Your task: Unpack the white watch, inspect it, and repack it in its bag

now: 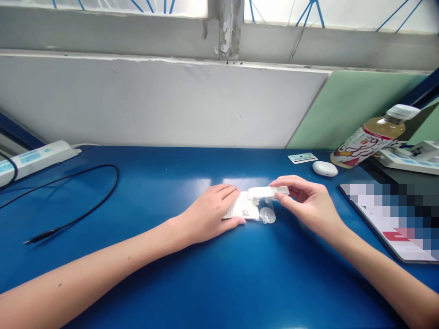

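Flat pack [244, 208]: a thin white card-like sheet with a small dark mark printed on it. It lies flat on the glossy blue table [219, 283], about mid-table between the two hands.
White bar [262, 192]: a short, smooth, rounded-edge piece that looks like plastic. It sits along the far edge of the flat pack and overhangs its right end.
Clear disc [267, 214]: a small round see-through piece, glassy in look, touching the flat pack's near right corner.
Left hand [209, 212]: spread nearly flat, fingers laid over the left part of the flat pack and thumb along its near edge. It presses rather than grips.
Right hand [308, 201]: just right of the flat pack, thumb and fingertips pinched on the right end of the white bar.
Oval case [324, 168]: a smooth white pebble shape, beyond and right of the flat pack.
Bottle [372, 137]: clear plastic with amber drink, a printed label and a white cap, leaning farther right of the flat pack.
Black cable [85, 192]: a thin loop, well left of the flat pack.
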Motion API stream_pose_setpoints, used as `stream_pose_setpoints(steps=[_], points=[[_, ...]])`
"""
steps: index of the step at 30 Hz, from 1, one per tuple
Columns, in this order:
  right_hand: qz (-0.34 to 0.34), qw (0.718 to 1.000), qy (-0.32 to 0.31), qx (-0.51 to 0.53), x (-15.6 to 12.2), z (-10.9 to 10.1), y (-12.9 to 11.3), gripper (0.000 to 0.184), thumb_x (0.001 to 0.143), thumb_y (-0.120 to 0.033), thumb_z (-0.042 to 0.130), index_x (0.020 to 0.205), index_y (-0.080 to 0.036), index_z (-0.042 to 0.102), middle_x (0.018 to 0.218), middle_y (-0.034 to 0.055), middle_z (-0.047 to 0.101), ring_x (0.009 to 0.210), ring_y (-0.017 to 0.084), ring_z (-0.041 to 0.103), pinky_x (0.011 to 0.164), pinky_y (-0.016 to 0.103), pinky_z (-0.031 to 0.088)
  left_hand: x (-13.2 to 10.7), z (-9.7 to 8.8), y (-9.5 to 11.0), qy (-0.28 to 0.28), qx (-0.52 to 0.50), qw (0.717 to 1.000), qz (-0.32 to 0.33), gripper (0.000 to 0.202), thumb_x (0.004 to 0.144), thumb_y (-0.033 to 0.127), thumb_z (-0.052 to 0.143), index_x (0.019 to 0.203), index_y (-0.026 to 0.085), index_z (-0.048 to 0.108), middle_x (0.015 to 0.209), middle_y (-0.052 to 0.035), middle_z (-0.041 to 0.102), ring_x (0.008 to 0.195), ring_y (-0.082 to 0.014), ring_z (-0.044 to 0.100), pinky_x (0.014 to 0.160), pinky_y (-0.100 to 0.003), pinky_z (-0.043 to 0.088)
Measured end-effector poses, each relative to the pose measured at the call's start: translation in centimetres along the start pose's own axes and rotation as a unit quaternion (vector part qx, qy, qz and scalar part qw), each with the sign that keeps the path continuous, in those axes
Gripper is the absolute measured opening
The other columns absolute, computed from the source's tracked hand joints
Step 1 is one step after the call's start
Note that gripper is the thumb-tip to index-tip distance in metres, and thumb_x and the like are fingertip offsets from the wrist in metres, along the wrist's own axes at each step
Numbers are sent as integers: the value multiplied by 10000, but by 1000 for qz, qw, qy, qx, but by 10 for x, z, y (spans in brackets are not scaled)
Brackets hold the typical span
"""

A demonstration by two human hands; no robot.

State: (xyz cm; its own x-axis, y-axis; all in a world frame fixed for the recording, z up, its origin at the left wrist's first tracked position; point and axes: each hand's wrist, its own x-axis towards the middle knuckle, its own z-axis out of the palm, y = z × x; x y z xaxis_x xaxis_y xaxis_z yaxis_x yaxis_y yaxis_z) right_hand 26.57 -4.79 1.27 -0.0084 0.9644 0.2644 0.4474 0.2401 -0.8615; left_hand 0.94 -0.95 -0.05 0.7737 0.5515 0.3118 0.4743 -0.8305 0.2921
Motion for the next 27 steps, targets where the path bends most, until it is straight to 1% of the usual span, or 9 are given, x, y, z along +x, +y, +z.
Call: stream_pose_setpoints(steps=[2,4,7,12,15,18,21,24,27], points=[[22,999,5,-36,6,-6,6,122,807,-279,685,899,-237,752,912,59,738,783,235,673,690,357,547,-2,-3,-2,-18,0,1000,-11,519,928,408,652,1310,70,558,1305,-228,624,1239,-370,561,1024,-519,478],[40,997,2,-69,12,-11,12,117,789,-270,665,857,-232,752,722,32,701,626,213,633,568,341,512,-2,-5,-3,-21,-9,999,-24,489,931,387,646,1316,99,552,1305,-205,626,1235,-361,557,1012,-514,484],[44,996,-2,-79,19,-18,19,129,764,-246,622,791,-230,748,627,24,674,559,209,614,500,327,482,-3,-4,-4,-17,-21,999,-37,466,949,371,616,1337,127,530,1315,-183,616,1237,-341,548,1007,-500,490],[27,997,-16,-67,24,-26,26,155,761,-221,585,706,-226,729,801,50,743,717,238,677,611,339,524,-3,-3,-4,-2,-12,999,-41,447,978,389,562,1349,145,517,1324,-171,610,1219,-328,553,1002,-496,494],[11,997,-29,-72,24,-27,25,181,792,-224,581,710,-222,742,883,61,745,846,261,687,728,367,535,-3,-3,-3,6,-14,999,-41,438,973,387,566,1343,154,529,1315,-163,616,1205,-323,563,1000,-486,496],[1,996,-29,-88,22,-26,21,239,849,-228,537,741,-223,750,921,56,739,904,259,682,809,387,513,-3,-3,-3,7,-22,999,-40,442,969,383,573,1349,160,537,1314,-158,616,1195,-320,565,997,-485,494],[0,995,-32,-92,19,-23,15,269,930,-318,510,847,-224,748,965,59,735,907,253,667,806,389,495,-3,-4,-3,-7,-21,999,-33,465,981,355,553,1399,158,509,1336,-161,591,1207,-317,545,1003,-478,483],[-11,993,-44,-106,16,-20,10,316,958,-454,524,983,-229,743,1041,80,721,919,257,657,760,377,496,-2,-4,-3,-32,7,999,-7,532,989,313,520,1499,205,416,1374,-165,539,1210,-324,524,1009,-492,462],[-44,991,-62,-109,12,-16,8,327,962,-482,527,1043,-239,731,1109,93,697,982,267,658,762,371,508,0,-4,-3,-55,37,997,27,571,981,261,480,1539,257,357,1427,-164,490,1244,-345,489,1034,-530,416]])
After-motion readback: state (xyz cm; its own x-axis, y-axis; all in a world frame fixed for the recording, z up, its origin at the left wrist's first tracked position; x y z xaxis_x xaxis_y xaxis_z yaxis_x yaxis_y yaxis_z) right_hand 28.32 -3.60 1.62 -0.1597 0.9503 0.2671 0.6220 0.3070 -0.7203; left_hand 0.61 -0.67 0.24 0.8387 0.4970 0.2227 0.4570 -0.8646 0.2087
